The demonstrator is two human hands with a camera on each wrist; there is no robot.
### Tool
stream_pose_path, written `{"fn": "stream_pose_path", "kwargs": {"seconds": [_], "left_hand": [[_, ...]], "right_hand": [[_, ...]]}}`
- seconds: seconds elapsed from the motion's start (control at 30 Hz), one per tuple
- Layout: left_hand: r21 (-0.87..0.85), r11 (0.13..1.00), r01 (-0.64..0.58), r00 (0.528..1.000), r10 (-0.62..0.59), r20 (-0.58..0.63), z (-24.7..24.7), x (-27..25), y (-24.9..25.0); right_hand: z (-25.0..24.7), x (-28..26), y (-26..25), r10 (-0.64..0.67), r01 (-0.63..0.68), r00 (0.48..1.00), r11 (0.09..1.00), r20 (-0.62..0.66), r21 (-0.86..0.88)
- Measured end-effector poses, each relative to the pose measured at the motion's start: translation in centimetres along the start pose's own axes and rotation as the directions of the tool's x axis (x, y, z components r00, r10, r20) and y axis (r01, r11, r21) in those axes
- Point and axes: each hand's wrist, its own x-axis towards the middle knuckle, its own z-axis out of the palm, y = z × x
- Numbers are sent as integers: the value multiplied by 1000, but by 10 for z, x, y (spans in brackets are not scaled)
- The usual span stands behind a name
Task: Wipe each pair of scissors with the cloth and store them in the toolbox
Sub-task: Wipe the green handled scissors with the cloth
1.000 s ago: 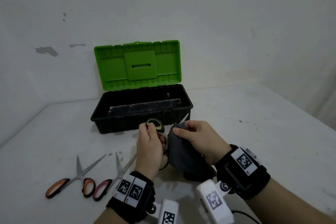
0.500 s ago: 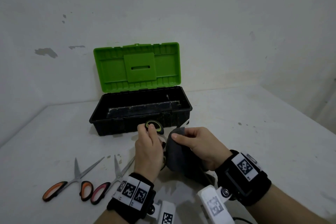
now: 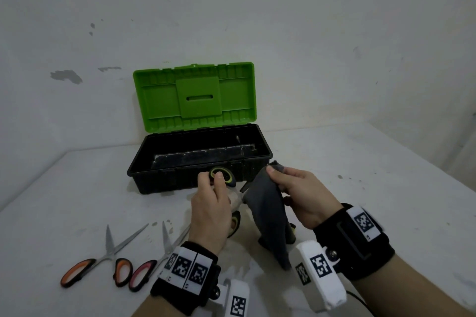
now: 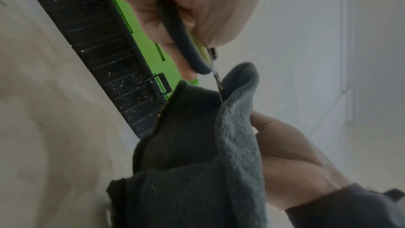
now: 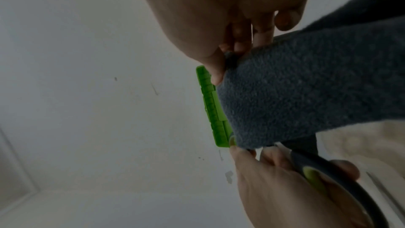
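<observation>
My left hand grips the black and yellow-green handle of a pair of scissors in front of the open toolbox. My right hand pinches a grey cloth folded round the blade, covering its tip; a short strip of blade shows between the hands. In the left wrist view the thin blade runs from the scissors handle into the fold of the cloth. From the right wrist, the thumb and fingers of my right hand squeeze the cloth.
Orange-handled scissors and pink-handled scissors lie open on the white table at the front left. The toolbox's green lid stands upright against the wall. Its black tub looks empty. The table edge runs along the right.
My right hand has slid the cloth up along the blade, so the tip that showed above the cloth is now covered. The left hand keeps its grip on the handle.
</observation>
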Motion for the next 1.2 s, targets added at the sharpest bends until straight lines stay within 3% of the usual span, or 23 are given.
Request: {"fn": "stream_pose_path", "kwargs": {"seconds": [0.27, 0.43, 0.6, 0.9, 1.2], "left_hand": [[-57, 998, 39, 998, -42, -52, -10, 6, -4], [-112, 991, 74, 994, -81, -67, -9, 6, -6], [-117, 992, 49, 995, -58, -81, -1, 9, 2], [-64, 998, -11, 998, 7, -56, -1, 10, 5], [-11, 999, -36, 998, 36, -45, 1, 12, 3]], "right_hand": [[-25, 4, -23, -66, 108, 988, 946, -143, 307], [-12, -7, -19, -116, 113, 993, 985, 16, 128], [2, -12, -10, -55, 60, 984, 998, 169, -26], [16, -10, -5, 76, -77, 975, 997, 210, -4], [23, -6, 4, 31, -40, 990, 997, 135, 63]]}}
